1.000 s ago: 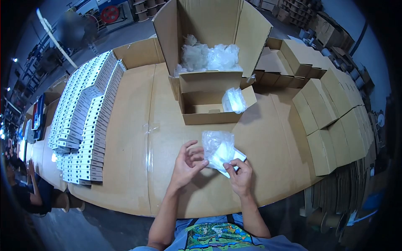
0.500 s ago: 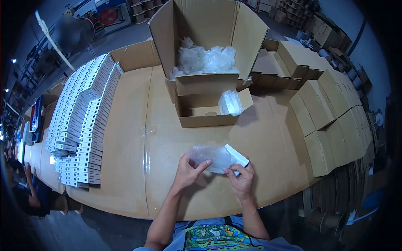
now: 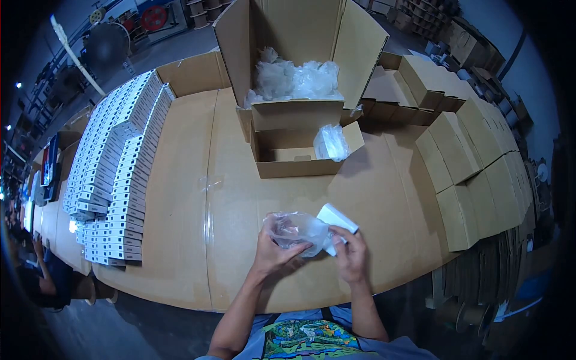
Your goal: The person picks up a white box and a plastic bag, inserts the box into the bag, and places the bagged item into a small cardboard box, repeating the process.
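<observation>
My left hand (image 3: pixel 273 252) is closed on a clear plastic bag (image 3: pixel 297 229), thumb in front and fingers behind it. The bag's mouth gapes towards my left palm. In my right hand (image 3: pixel 351 252) is a small white box (image 3: pixel 337 219), pinched between thumb and fingers and tilted. The box overlaps the bag's right end, so part of each is hidden. Both hands are over the near middle of the cardboard-covered table (image 3: pixel 240 204). Beyond them stands an open brown carton (image 3: pixel 300 169) with a plastic-wrapped white box (image 3: pixel 331 144) in its right end.
A tall open carton (image 3: pixel 300 30) behind holds a heap of clear plastic bags (image 3: pixel 294 81). Stacked white boxes (image 3: pixel 114 174) line the left side. Brown cartons (image 3: pixel 480 180) are stacked on the right. At the far left, another person's arm (image 3: pixel 45 264) shows.
The bag's mouth has widened into a round opening at my left hand. My right hand has shifted slightly, and the white box is turned differently, showing a broader face.
</observation>
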`<state>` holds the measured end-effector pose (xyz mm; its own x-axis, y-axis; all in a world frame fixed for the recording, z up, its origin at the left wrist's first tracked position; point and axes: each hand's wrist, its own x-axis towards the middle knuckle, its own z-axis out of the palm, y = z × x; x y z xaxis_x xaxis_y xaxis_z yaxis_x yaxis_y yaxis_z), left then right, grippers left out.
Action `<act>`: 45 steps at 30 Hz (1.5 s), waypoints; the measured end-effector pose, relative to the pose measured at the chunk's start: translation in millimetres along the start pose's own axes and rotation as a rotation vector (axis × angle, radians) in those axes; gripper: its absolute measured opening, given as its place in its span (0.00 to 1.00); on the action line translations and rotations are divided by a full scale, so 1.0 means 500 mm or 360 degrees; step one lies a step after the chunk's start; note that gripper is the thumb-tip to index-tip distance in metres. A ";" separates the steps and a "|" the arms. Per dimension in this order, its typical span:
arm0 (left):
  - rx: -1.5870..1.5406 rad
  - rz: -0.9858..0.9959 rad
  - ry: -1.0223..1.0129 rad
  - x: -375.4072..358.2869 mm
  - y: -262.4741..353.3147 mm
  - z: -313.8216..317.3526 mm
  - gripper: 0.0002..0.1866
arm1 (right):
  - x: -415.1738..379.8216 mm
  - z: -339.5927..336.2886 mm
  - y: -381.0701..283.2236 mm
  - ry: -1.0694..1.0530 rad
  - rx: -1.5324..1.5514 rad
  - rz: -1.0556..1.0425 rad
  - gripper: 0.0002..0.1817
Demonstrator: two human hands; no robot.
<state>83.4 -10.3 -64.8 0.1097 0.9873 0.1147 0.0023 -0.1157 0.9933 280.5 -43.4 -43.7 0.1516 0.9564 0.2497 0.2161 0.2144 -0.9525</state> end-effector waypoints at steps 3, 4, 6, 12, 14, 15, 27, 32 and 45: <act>-0.0061 -0.0099 0.0010 -0.005 0.014 0.001 0.37 | 0.046 -0.052 -0.030 0.0144 -0.0044 0.0048 0.19; -0.0026 -0.0107 -0.0008 -0.005 0.014 0.001 0.37 | 0.067 -0.058 -0.037 0.0208 -0.0010 -0.0093 0.22; 0.0044 -0.0123 -0.0040 -0.007 0.012 0.001 0.37 | 0.097 -0.051 -0.090 0.0230 0.0386 -0.0273 0.28; 0.0115 0.0008 -0.0090 -0.012 -0.005 0.009 0.41 | 0.120 0.021 -0.124 0.0015 0.0690 -0.0379 0.27; 0.0106 0.0023 -0.0092 -0.013 -0.002 0.007 0.41 | 0.118 0.038 -0.104 -0.0100 0.0741 -0.0293 0.24; 0.0102 0.0031 -0.0092 -0.013 0.001 0.006 0.42 | 0.117 0.041 -0.092 -0.0161 0.0677 -0.0268 0.23; -0.0141 -0.0070 -0.0129 -0.016 0.004 0.007 0.38 | 0.124 0.015 -0.076 -0.0255 0.0148 -0.0189 0.17; -0.0077 -0.0111 -0.0113 -0.017 0.008 0.001 0.37 | 0.125 0.036 -0.060 -0.0102 0.0291 -0.0149 0.16; -0.0449 -0.0268 -0.0021 -0.017 -0.020 0.000 0.17 | 0.123 0.041 -0.025 -0.0337 0.0116 0.0132 0.14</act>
<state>82.2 -17.8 -75.5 0.1439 0.9883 -0.0497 -0.2541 0.0854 0.9634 267.1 17.0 -19.8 -0.0414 0.9900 0.1350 0.1398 0.1395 -0.9803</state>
